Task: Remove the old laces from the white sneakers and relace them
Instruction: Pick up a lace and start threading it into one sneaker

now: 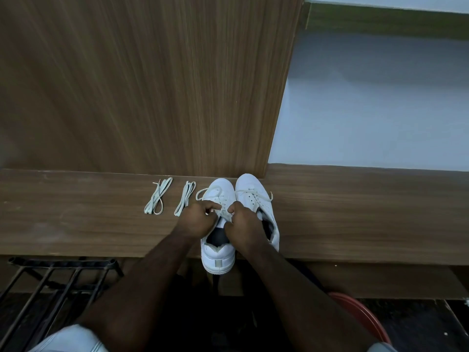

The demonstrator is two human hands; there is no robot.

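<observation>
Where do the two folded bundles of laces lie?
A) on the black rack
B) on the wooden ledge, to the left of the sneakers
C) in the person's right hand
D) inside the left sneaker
B: both folded lace bundles lie on the wooden ledge, left of the sneakers.

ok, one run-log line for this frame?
stage: unlacing | left hand, right hand: pinching lace on left sneaker | right sneaker: still laced | two lace bundles: on ledge

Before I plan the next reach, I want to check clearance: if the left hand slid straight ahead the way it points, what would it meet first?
The left hand points up and right over the left sneaker, so it would likely meet that sneaker's laced front first, then the wooden panel behind; depth is unclear.
</observation>
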